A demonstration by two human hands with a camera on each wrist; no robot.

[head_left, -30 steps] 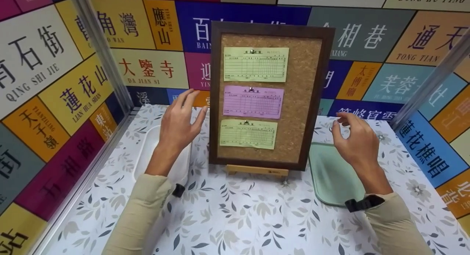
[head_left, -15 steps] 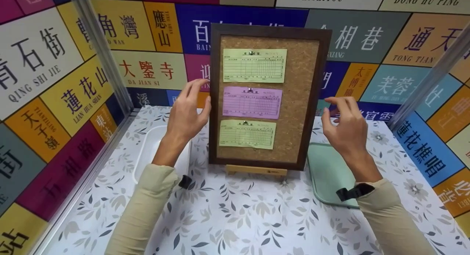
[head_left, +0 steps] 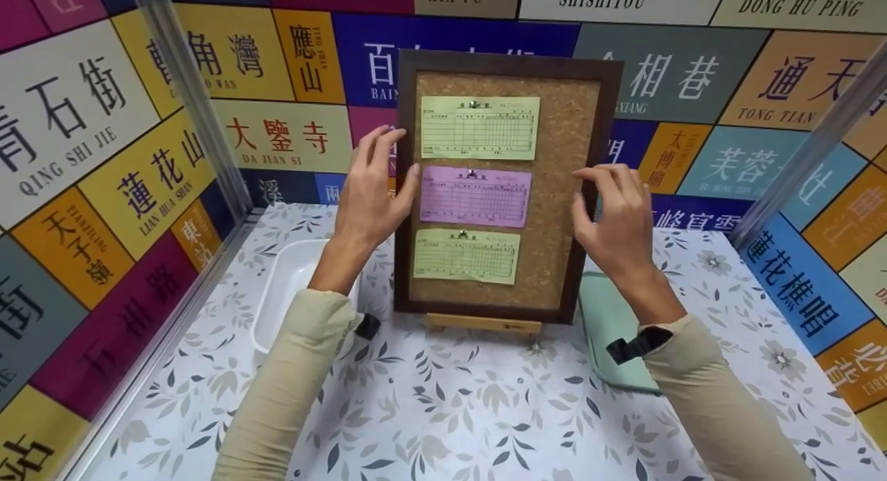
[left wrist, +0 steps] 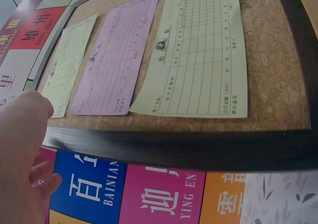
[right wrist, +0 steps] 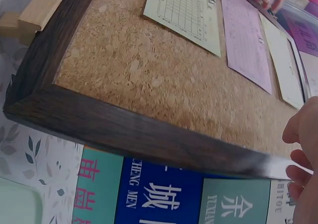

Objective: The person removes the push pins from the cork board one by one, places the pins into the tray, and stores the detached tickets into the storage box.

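A corkboard (head_left: 560,190) in a dark wooden frame leans on a small wooden easel (head_left: 483,323). Pinned down its left side are a yellow-green printed slip (head_left: 478,136), a purple slip (head_left: 475,200) and a lower yellow-green slip (head_left: 466,259), each with a silvery pin at its top. At the frame's left edge is my left hand (head_left: 371,200), its thumb and fingers spread apart. My right hand (head_left: 617,221) is at the opposite edge, fingers gently bent, thumb and index finger overlapping the frame. In the right wrist view its fingertips (right wrist: 297,173) come right up to the frame.
A white tray (head_left: 267,308) lies on the left, partly behind the left arm. On the right, the forearm partly covers a green tray (head_left: 606,356). The table wears a leaf-patterned cloth (head_left: 443,412). Walls of coloured sign panels (head_left: 291,131) enclose the back and sides.
Both hands have moved inward and up to the frame's side edges, the left hand rightward and the right hand leftward. The board and slips have stayed in place.
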